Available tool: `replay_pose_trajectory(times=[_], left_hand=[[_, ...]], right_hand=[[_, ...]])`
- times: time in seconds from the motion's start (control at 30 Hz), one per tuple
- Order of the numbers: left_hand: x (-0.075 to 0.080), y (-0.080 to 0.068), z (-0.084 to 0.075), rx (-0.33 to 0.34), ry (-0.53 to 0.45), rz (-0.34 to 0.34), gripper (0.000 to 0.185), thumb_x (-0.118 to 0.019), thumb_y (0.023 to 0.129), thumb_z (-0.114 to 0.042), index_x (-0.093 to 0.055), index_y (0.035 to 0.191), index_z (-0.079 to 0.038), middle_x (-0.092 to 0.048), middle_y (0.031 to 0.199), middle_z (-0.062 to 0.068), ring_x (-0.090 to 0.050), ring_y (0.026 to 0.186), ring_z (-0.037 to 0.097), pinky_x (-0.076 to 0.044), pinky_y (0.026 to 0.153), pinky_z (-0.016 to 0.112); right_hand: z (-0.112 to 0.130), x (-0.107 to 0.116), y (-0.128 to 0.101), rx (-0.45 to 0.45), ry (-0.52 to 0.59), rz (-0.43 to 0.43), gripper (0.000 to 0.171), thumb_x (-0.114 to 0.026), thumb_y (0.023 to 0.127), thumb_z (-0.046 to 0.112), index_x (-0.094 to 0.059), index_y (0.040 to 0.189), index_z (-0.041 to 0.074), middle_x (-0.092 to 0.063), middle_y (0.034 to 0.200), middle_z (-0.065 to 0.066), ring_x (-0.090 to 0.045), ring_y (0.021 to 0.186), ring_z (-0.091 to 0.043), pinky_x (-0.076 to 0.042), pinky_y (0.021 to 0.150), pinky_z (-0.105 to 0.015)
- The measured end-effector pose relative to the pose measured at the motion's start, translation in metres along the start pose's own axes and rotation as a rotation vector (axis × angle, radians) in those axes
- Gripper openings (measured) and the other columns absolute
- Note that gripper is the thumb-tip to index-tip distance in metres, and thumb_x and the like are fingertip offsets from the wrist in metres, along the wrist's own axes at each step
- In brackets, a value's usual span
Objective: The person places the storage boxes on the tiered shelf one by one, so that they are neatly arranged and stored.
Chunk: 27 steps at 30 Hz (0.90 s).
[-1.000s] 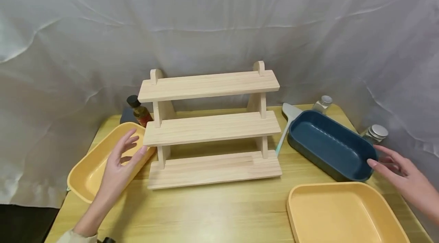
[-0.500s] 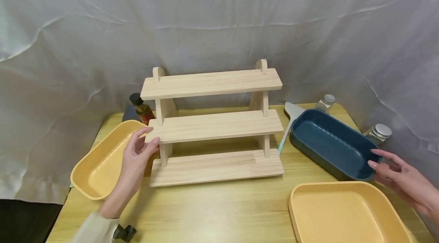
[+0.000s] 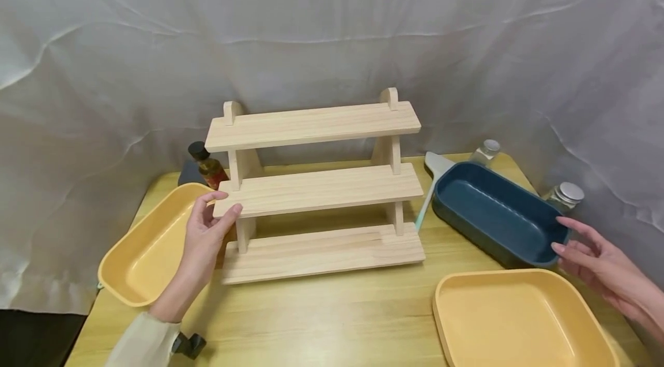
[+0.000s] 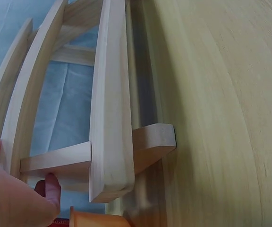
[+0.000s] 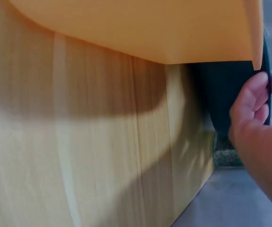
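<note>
With the wooden stand (image 3: pixel 319 188) as my landmark, the blue tray (image 3: pixel 500 214) lies to its right, its long axis slanting from the far end beside the stand toward me and outward. My right hand (image 3: pixel 604 263) is the nearer one, at the tray's near, outer end; its fingers pinch the rim, with the dark edge between them. My left hand (image 3: pixel 204 240) is across at the stand's left side, gripping the left end of the middle board, forefinger over the top and thumb at the front edge. The stand's own long axis runs from left to right, its right end slightly farther from me. My left forearm slants up and inward past a yellow tray (image 3: pixel 150 246) left of the stand; my right forearm comes in from the far right, beyond another yellow tray (image 3: pixel 524 315) that sits in front of the blue tray, to the stand's right.
</note>
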State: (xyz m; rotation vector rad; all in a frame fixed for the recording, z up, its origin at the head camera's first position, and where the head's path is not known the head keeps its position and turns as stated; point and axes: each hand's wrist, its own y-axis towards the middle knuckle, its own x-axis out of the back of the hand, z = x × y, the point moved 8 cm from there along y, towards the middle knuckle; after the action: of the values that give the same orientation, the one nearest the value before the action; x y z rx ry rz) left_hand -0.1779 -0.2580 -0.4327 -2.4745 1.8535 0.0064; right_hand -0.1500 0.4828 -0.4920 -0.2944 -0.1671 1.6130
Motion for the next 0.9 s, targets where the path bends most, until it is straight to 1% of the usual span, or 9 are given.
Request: replay_pose_trajectory(times=[0.1, 0.17, 0.27, 0.33, 0.43, 0.6, 0.7, 0.8, 0.9], left_hand=[[0.000, 0.001, 0.001, 0.002, 0.006, 0.001, 0.035, -0.079, 0.104, -0.014, -0.058, 0.132, -0.014, -0.062, 0.108, 0.001, -0.057, 0.074, 0.009, -0.051, 0.065, 0.021], [0.000, 0.002, 0.001, -0.002, 0.008, 0.006, 0.035, -0.079, 0.104, -0.014, -0.058, 0.132, -0.014, -0.062, 0.106, 0.001, -0.056, 0.074, 0.009, -0.050, 0.064, 0.021], [0.000, 0.002, 0.001, -0.006, 0.014, 0.013, 0.036, -0.079, 0.104, -0.014, -0.057, 0.132, -0.014, -0.062, 0.105, 0.000, -0.055, 0.074, 0.010, -0.049, 0.066, 0.021], [-0.001, 0.003, 0.001, -0.004, 0.018, 0.017, 0.036, -0.079, 0.104, -0.015, -0.057, 0.133, -0.015, -0.062, 0.105, 0.001, -0.055, 0.075, 0.010, -0.050, 0.068, 0.021], [0.000, 0.003, 0.002, 0.001, 0.024, 0.020, 0.036, -0.078, 0.104, -0.016, -0.056, 0.133, -0.016, -0.061, 0.109, 0.002, -0.057, 0.077, 0.010, -0.051, 0.072, 0.022], [0.000, 0.003, 0.003, 0.001, 0.035, 0.032, 0.036, -0.077, 0.105, -0.017, -0.054, 0.134, -0.017, -0.059, 0.112, 0.002, -0.057, 0.081, 0.011, -0.053, 0.077, 0.022], [0.000, 0.003, 0.003, 0.003, 0.026, 0.035, 0.036, -0.077, 0.106, -0.017, -0.054, 0.134, -0.017, -0.059, 0.114, 0.003, -0.057, 0.082, 0.011, -0.053, 0.080, 0.022], [0.000, 0.003, 0.004, 0.002, 0.020, 0.043, 0.036, -0.076, 0.106, -0.017, -0.053, 0.134, -0.016, -0.057, 0.121, 0.004, -0.055, 0.083, 0.011, -0.053, 0.082, 0.022], [-0.002, 0.004, 0.004, -0.005, 0.022, 0.055, 0.037, -0.075, 0.107, -0.016, -0.052, 0.135, -0.015, -0.052, 0.135, 0.002, -0.053, 0.082, 0.012, -0.053, 0.083, 0.021]], right_hand=[[0.001, 0.000, -0.003, 0.008, 0.036, -0.005, 0.060, -0.055, 0.113, -0.003, -0.036, 0.154, 0.037, -0.054, 0.079, -0.001, -0.057, 0.070, -0.021, -0.060, 0.071, -0.028], [0.004, -0.001, -0.005, 0.025, 0.074, 0.002, 0.060, -0.054, 0.113, -0.004, -0.038, 0.153, 0.037, -0.052, 0.079, -0.002, -0.054, 0.069, -0.021, -0.055, 0.064, -0.027], [0.011, -0.004, -0.006, 0.080, 0.167, 0.048, 0.061, -0.048, 0.113, -0.010, -0.045, 0.155, 0.035, -0.055, 0.080, -0.002, -0.057, 0.069, -0.019, -0.053, 0.061, -0.028], [0.016, -0.006, -0.006, 0.114, 0.234, 0.091, 0.064, -0.044, 0.112, -0.013, -0.050, 0.156, 0.032, -0.059, 0.082, -0.003, -0.060, 0.071, -0.018, -0.056, 0.063, -0.027], [0.022, -0.010, -0.007, 0.148, 0.307, 0.146, 0.067, -0.040, 0.112, -0.017, -0.053, 0.158, 0.030, -0.063, 0.086, -0.005, -0.064, 0.075, -0.019, -0.062, 0.076, -0.029], [0.034, -0.014, -0.008, 0.189, 0.325, 0.179, 0.069, -0.036, 0.112, -0.018, -0.051, 0.161, 0.028, -0.061, 0.086, -0.005, -0.057, 0.070, -0.020, -0.061, 0.072, -0.028], [0.044, -0.015, -0.008, 0.223, 0.371, 0.198, 0.068, -0.033, 0.112, -0.019, -0.052, 0.161, 0.024, -0.063, 0.091, -0.007, -0.066, 0.080, -0.021, -0.060, 0.070, -0.028], [0.055, -0.016, -0.010, 0.246, 0.425, 0.207, 0.067, -0.032, 0.112, -0.018, -0.055, 0.160, 0.022, -0.066, 0.095, -0.009, -0.074, 0.096, -0.023, -0.062, 0.075, -0.030], [0.070, -0.015, -0.011, 0.293, 0.451, 0.214, 0.067, -0.029, 0.111, -0.018, -0.056, 0.160, 0.019, -0.068, 0.093, -0.009, -0.075, 0.093, -0.022, -0.064, 0.076, -0.031]])
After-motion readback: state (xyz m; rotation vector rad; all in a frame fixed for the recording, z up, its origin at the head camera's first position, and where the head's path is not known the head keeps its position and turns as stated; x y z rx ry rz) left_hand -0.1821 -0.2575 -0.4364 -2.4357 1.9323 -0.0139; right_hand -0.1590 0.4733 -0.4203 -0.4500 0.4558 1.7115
